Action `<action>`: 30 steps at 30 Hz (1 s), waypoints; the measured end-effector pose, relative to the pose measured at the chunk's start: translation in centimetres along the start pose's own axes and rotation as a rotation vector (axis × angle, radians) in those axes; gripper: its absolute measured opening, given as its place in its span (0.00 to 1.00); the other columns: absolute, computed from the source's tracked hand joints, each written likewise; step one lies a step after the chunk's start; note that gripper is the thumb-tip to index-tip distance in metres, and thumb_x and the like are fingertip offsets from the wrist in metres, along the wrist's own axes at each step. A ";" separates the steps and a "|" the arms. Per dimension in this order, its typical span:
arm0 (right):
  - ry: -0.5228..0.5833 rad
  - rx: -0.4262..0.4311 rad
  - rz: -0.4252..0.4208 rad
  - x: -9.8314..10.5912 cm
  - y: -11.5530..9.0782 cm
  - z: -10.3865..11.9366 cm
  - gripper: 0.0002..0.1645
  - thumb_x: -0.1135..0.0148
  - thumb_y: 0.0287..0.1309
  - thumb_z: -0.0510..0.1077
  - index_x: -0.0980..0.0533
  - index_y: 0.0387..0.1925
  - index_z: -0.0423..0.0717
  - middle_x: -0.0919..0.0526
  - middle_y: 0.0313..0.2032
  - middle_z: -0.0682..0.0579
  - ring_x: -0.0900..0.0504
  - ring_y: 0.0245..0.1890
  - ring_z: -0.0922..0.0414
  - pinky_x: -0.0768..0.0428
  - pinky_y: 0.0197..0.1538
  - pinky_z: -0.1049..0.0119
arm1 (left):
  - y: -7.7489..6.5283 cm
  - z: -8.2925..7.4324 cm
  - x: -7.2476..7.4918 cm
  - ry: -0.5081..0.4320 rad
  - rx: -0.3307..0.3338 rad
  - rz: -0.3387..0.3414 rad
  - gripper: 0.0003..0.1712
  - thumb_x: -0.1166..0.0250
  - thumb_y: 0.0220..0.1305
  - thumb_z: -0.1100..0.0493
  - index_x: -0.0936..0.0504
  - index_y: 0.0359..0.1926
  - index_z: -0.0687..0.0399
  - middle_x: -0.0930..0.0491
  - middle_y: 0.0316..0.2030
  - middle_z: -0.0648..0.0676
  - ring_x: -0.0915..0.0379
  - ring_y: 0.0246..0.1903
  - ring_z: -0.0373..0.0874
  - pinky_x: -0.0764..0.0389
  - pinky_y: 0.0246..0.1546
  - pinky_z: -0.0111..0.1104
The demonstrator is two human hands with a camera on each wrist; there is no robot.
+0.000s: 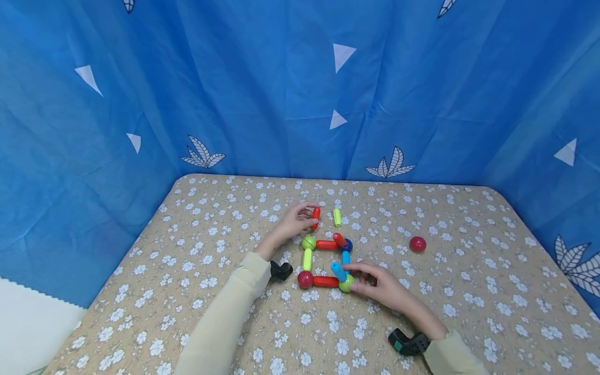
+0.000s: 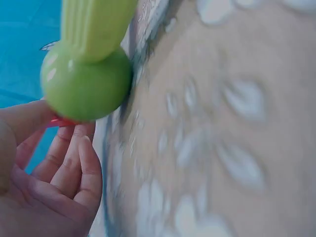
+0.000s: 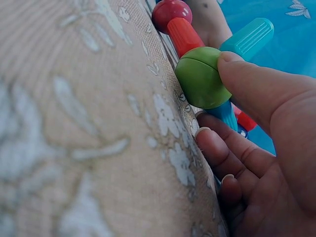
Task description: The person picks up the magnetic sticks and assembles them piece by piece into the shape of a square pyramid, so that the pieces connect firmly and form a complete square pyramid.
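Observation:
A square frame of magnetic rods and balls lies on the table. Its corners are a green ball point(image 1: 308, 242), a dark blue ball point(image 1: 346, 245), a red ball point(image 1: 305, 279) and a nearer green ball point(image 1: 346, 283). Red, yellow-green and blue rods join them. A red rod point(image 1: 338, 239) rises from the dark blue ball, and a blue rod point(image 1: 338, 271) tilts up from the nearer green ball. Beyond the frame, my left hand point(image 1: 294, 221) pinches a loose red rod point(image 1: 316, 218). My right hand point(image 1: 380, 284) holds the nearer green ball, its thumb point(image 3: 256, 81) pressed on it.
A loose yellow-green rod point(image 1: 337, 217) lies just right of the left hand's rod. Farther right sits a single red ball point(image 1: 417, 244). The flowered tablecloth point(image 1: 197, 250) ends at a blue curtain point(image 1: 290, 104) behind.

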State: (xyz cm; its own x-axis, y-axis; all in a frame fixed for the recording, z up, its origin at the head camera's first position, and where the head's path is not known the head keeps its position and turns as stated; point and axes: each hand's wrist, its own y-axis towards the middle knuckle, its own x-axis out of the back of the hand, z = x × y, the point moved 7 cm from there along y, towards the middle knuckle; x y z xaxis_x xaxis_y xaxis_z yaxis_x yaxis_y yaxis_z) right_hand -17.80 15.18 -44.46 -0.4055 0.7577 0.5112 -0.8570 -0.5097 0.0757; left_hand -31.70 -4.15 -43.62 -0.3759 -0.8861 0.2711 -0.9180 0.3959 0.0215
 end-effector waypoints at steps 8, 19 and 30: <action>-0.031 0.008 -0.014 0.1 -0.1 1.0 0.23 0.36 0.57 0.40 0.25 0.55 0.41 0.24 0.41 0.52 0.28 0.31 0.57 0.26 0.32 0.67 | -3.7 -1.8 1.6 -0.096 -0.007 -0.065 0.26 0.38 0.61 0.69 0.29 0.61 0.60 0.26 0.46 0.59 0.25 0.43 0.50 0.23 0.44 0.40; -0.028 -0.005 -0.005 0.7 -0.2 4.3 0.22 0.36 0.56 0.36 0.26 0.53 0.37 0.24 0.39 0.50 0.28 0.31 0.56 0.26 0.32 0.66 | -10.3 -2.7 -0.2 -0.181 0.002 0.076 0.26 0.39 0.61 0.69 0.30 0.61 0.61 0.27 0.49 0.62 0.24 0.44 0.50 0.24 0.45 0.42; -0.029 -0.012 -0.010 0.2 0.1 1.4 0.23 0.36 0.57 0.39 0.26 0.55 0.41 0.24 0.41 0.52 0.28 0.31 0.57 0.26 0.33 0.66 | -12.0 -1.6 -1.3 -0.271 0.035 0.108 0.27 0.37 0.59 0.68 0.31 0.61 0.63 0.27 0.48 0.61 0.25 0.44 0.50 0.24 0.45 0.37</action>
State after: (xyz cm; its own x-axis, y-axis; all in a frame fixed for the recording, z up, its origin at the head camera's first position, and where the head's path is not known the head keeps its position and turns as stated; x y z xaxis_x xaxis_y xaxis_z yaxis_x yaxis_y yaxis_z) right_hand -17.46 14.70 -43.15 -0.3878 0.7505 0.5351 -0.8648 -0.4972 0.0707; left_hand -19.97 -7.39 -42.72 -0.4870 -0.8734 0.0035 -0.8731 0.4867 -0.0279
